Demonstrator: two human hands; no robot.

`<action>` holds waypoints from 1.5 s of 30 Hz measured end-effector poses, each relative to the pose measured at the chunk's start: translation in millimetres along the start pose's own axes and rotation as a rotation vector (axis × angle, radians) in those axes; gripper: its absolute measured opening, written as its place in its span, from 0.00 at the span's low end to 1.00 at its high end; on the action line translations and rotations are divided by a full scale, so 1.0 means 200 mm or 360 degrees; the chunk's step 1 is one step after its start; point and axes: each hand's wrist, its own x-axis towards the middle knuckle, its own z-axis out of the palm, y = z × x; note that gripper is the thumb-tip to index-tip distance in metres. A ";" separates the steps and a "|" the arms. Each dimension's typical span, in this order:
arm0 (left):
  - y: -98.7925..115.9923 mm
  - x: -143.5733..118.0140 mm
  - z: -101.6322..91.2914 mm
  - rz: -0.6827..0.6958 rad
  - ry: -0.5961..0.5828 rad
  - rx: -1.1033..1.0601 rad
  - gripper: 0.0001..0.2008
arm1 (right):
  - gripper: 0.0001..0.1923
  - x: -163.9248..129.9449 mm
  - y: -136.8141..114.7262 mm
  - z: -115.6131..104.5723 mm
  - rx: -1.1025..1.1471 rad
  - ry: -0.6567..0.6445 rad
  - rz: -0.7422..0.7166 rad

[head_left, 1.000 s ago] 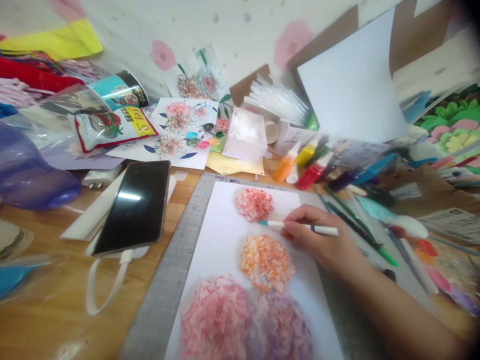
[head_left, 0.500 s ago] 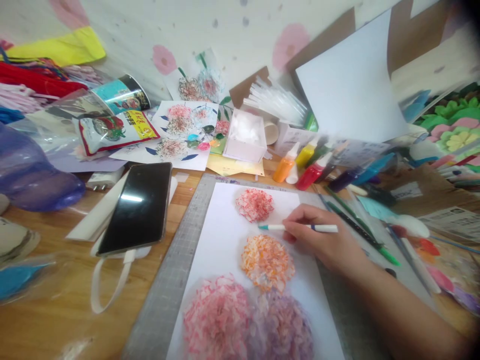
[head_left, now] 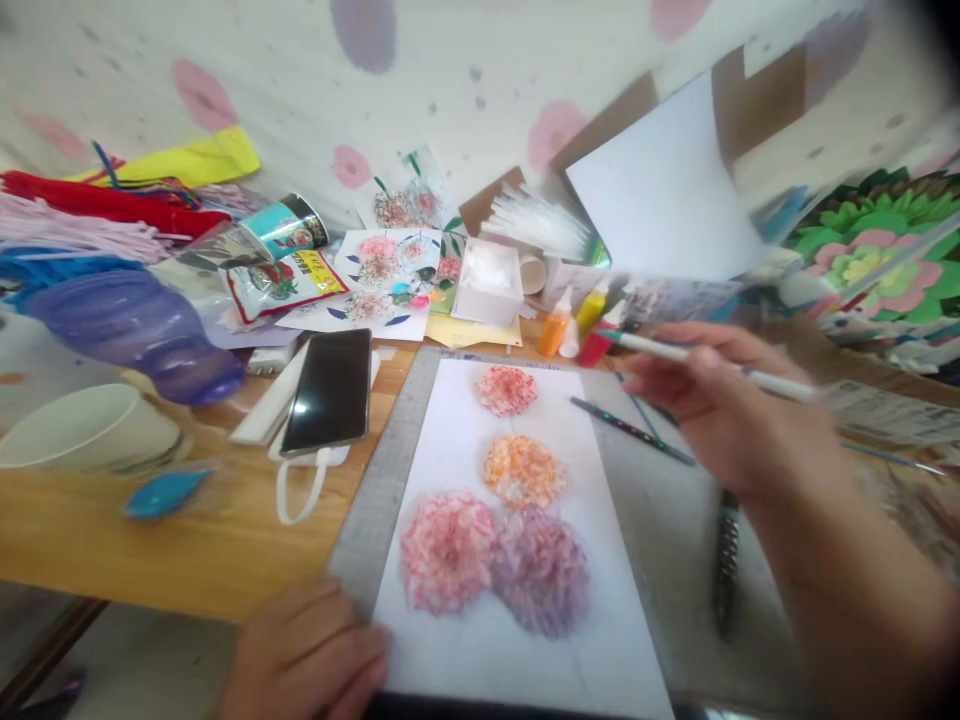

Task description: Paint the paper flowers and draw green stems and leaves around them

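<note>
My right hand (head_left: 727,400) is raised over the right side of the mat, closed around a slim white marker pen (head_left: 660,347) with a teal tip pointing left. The hand is a little blurred. Below and left of it lies a white sheet of paper (head_left: 480,660) bearing several ruffled flowers: a red one (head_left: 506,390), an orange one (head_left: 523,470), a pink one (head_left: 448,550) and a purple one (head_left: 544,570). My left hand (head_left: 307,650) rests at the sheet's lower left edge, fingers together and loosely bent, with nothing visible in them.
Under the sheet lies a grey cutting mat (head_left: 382,470). A black pen (head_left: 634,432) and a dark, dotted pen (head_left: 726,565) lie to the right. Left are a phone (head_left: 328,390), a white bowl (head_left: 90,430) and a purple bottle (head_left: 142,325). Paint bottles (head_left: 555,325) stand behind.
My right hand has lifted away from the sheet, up and to the right, with the marker pen. My left hand has come into view at the lower left. The view has shifted.
</note>
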 end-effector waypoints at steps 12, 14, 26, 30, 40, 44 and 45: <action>0.20 -0.13 -0.05 -0.0599 0.0184 0.0061 0.12 | 0.17 -0.94 -0.06 -0.34 -0.0928 -0.0643 0.0021; 0.27 -0.11 -0.03 -0.0739 0.0168 -0.0103 0.17 | 0.20 -1.05 -0.04 -0.33 -0.0671 -0.0685 0.0138; 0.61 0.13 0.16 -0.0667 -0.0408 -0.1370 0.16 | 0.07 -1.18 -0.01 -0.05 0.0633 -0.0192 0.0284; 0.66 0.16 0.17 -0.0844 -0.0264 -0.1645 0.13 | 0.04 -1.18 -0.03 -0.06 0.0637 -0.0160 0.0293; 0.68 0.14 0.15 -0.0810 -0.0317 -0.1571 0.08 | 0.06 -1.17 0.01 -0.03 0.0532 -0.0264 0.0383; 0.68 0.12 0.17 -0.0741 -0.0332 -0.1505 0.08 | 0.03 -1.17 0.01 -0.05 0.0279 -0.0391 0.0319; 0.68 0.11 0.17 -0.0733 -0.0320 -0.1500 0.08 | 0.02 -1.17 0.01 -0.05 0.0223 -0.0407 0.0250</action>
